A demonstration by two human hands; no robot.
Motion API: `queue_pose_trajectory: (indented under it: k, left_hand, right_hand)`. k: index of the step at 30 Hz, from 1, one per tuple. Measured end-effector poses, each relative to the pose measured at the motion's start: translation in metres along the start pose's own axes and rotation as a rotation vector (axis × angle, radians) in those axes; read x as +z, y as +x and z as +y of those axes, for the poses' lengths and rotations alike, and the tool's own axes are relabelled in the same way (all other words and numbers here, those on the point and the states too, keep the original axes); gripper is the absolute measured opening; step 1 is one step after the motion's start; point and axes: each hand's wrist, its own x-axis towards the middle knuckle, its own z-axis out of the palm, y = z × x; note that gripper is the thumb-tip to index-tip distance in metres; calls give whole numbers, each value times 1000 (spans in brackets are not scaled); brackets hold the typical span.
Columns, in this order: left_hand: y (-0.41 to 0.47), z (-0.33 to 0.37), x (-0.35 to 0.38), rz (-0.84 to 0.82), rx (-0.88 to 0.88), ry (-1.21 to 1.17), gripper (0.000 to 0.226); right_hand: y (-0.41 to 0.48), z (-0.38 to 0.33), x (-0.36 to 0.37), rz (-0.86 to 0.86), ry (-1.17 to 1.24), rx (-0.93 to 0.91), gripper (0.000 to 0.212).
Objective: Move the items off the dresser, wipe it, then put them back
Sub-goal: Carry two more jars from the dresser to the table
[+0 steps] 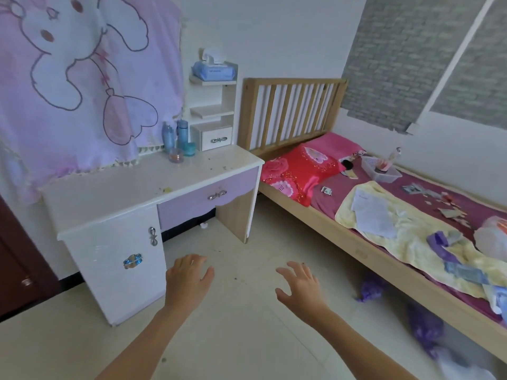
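Observation:
The white dresser [115, 193] with a purple drawer stands at the left, its top speckled with crumbs. At its back right corner stand two blue bottles [175, 137], a teal jar [189, 149] and a small pinkish jar [176, 155]. A pack of wet wipes [214, 70] lies on the top shelf of the small white rack [212, 113]. My left hand [188, 278] and right hand [299, 286] hover over the floor in front of the dresser, both with fingers spread and holding nothing.
A wooden bed [343, 234] runs along the right, strewn with a red pillow [299, 168], a yellow towel [406, 226], papers and a clear basket [381, 171]. A pink rabbit cloth [82, 78] hangs behind the dresser. Purple bags [373, 289] lie on the floor by the bed.

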Motion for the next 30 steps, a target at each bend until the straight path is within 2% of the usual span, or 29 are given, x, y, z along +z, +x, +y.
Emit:
queue_pose_trajectory:
  k: [4,10,17,19,22,25,27,30]
  left_hand:
    - [54,-5,26,-33,-65,14,31]
    - [166,13,46,17,-163,51,34]
    - [256,29,63,77,-300,30,35]
    - [260,20,73,82,-355,14,44]
    - [272,-3,81,67,-443,-8,72]
    - [299,-37,77,66,-522,-8,84]
    - [328,-58,70,79,-544,0,79]
    - [383,-79,58,80,-559,-59,51]
  right_hand:
    - [69,22,6,-19,9,-29,48]
    - [201,55,-16,8,78,-86,48]
    - [344,69,-33,-54,94,-181,48]
    - [369,59,-23,-77,140,-203,51]
    - [406,39,-2,-179,139,-263,52]
    - [453,13,12,-220,112,-340,49]
    - [484,-7,16,-210,110,-379,50]
    - [535,-35,14,-198,116,-400,50]
